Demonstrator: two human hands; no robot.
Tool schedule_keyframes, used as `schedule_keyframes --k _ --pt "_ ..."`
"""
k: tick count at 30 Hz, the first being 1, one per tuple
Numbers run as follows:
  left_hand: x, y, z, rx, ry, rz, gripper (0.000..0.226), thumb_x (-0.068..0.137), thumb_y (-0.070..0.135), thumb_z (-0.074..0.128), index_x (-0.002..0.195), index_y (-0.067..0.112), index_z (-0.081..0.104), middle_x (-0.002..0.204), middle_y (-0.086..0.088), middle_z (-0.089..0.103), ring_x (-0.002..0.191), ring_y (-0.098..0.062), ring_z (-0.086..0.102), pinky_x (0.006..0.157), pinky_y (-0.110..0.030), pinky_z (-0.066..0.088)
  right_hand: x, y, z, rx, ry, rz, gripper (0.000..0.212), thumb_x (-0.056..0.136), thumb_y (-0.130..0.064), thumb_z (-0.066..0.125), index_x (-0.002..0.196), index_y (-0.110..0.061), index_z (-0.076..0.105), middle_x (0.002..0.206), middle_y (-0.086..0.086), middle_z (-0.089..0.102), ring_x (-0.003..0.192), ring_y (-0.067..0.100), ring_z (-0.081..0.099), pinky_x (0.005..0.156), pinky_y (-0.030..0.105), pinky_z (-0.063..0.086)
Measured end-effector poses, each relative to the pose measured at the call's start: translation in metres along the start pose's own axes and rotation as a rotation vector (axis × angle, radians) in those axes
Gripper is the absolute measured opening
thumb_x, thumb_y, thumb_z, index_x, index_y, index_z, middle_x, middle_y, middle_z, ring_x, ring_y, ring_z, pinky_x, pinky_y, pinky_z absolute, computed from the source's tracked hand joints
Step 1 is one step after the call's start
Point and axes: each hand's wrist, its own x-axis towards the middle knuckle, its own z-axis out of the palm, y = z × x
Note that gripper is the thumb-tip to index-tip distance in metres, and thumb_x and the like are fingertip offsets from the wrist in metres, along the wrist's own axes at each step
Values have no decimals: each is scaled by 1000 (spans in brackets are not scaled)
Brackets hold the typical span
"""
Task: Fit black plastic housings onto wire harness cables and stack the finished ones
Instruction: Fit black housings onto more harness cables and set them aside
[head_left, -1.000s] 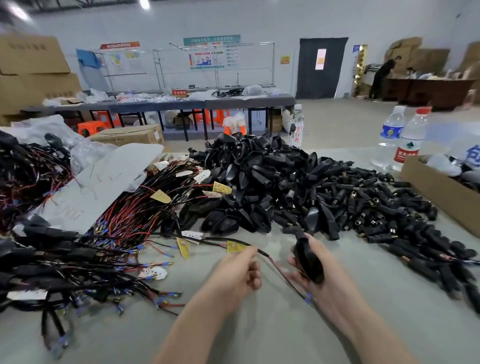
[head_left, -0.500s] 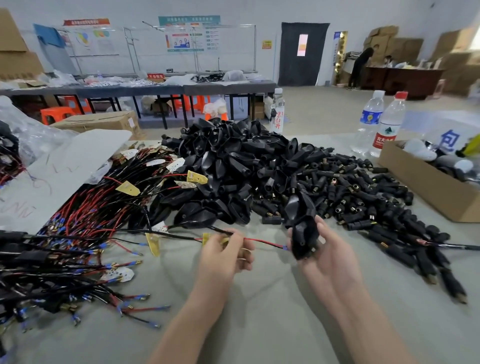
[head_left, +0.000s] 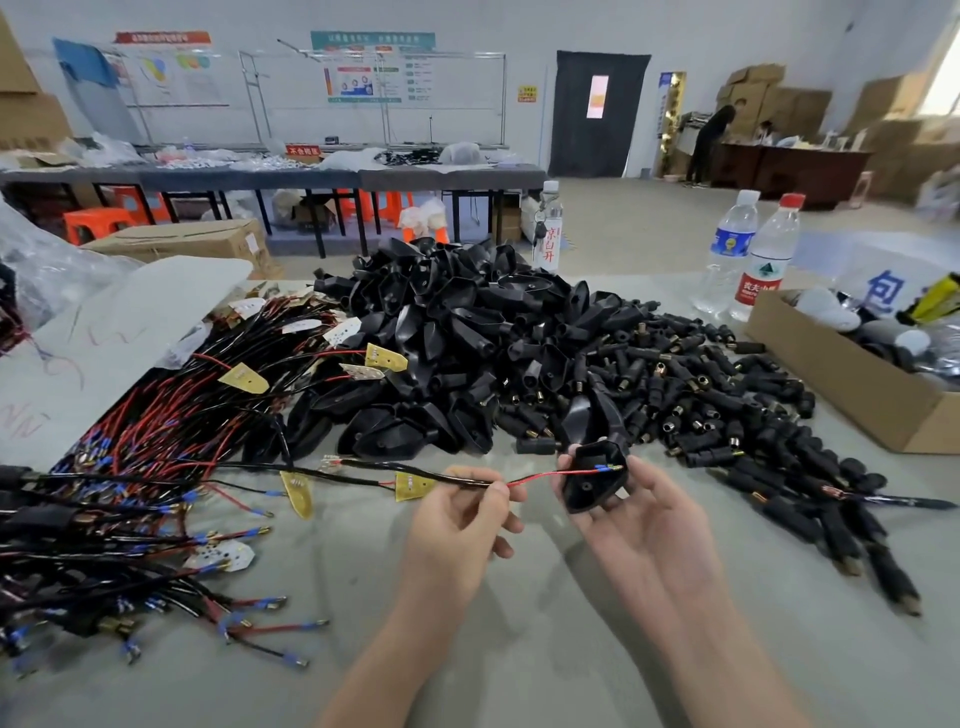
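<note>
Head view, centre frame: left hand (head_left: 457, 514) pinches the harness cable (head_left: 379, 467) between thumb and forefinger. Its red lead tip sits inside the open black housing (head_left: 592, 483) — gripped by the right hand (head_left: 644, 525), thumb and fingers curled round it. Housing pile (head_left: 467, 332) lies behind on the bench (head_left: 519, 649).

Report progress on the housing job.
Done: housed cables at the left edge look finished. In hand: left hand pinches a red-and-black cable, its terminal inside the black plastic housing the right hand holds. Left: a big heap of housings and tangled bare cables.
</note>
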Motion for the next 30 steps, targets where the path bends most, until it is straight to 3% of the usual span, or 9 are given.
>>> schedule_keyframes --k 3,6,11,13,15,17,20,26,30 --pt "1 -3 -2 28 60 50 5 98 8 58 96 10 62 91 -3 76 70 -13 67 56 -22 52 2 1 -1 -17 21 -10 28 88 -15 54 110 2 61 101 20 67 92 34 70 86 49 57" --pt "2 -4 -4 40 78 79 6 97 8 59 95 11 63 91 -2 76 69 -12 67 56 -21 51 3 3 -5 -29 13 8 22 94 -15 53 110 -2 60 103 17 64 100 31 65 98 50 50" --pt "2 -5 -4 57 39 98 9 97 8 60 93 15 63 91 0 76 70 -11 68 57 -21 52 6 6 -6 -133 -45 -25 49 77 -11 67 124 -12 51 107 16 62 96 28 64 98 44 52" --pt "1 -5 -3 69 3 100 18 96 11 61 86 26 66 92 0 77 71 -10 68 58 -21 52 6 8 -7 -175 -49 -34 52 76 -12 69 125 -11 51 108 16 62 100 28 64 103 44 49" --pt "0 -4 -2 74 -25 101 12 90 20 63 83 30 67 91 0 77 72 -8 66 59 -20 51 6 8 -8 -200 -46 -36 48 79 -12 67 125 -10 51 112 17 61 107 29 62 106 44 47" --pt "0 -3 -2 65 -48 99 5 85 25 62 86 23 66 89 0 77 72 -7 64 60 -20 51 6 8 -8 -205 -55 -39 42 84 -10 64 124 -9 52 110 17 63 110 29 62 100 42 53" --pt "3 -6 -3 61 -51 70 1 93 14 64 92 14 63 89 0 77 72 -9 62 59 -19 50 6 7 -7 -177 -57 -49 40 84 -8 61 124 -8 52 103 17 68 106 31 66 86 42 60" --pt "7 -6 -6 70 37 33 8 96 9 60 93 14 66 88 -1 77 73 -8 63 58 -21 51 6 6 -7 -129 -78 -14 60 71 -6 71 127 -9 49 112 21 68 112 36 66 96 52 54" --pt "6 -2 -8 26 59 37 12 97 7 59 90 14 67 89 -1 77 72 -7 62 57 -20 51 6 7 -10 -156 -114 17 50 73 -4 71 121 -5 55 118 22 67 112 37 67 95 54 54"
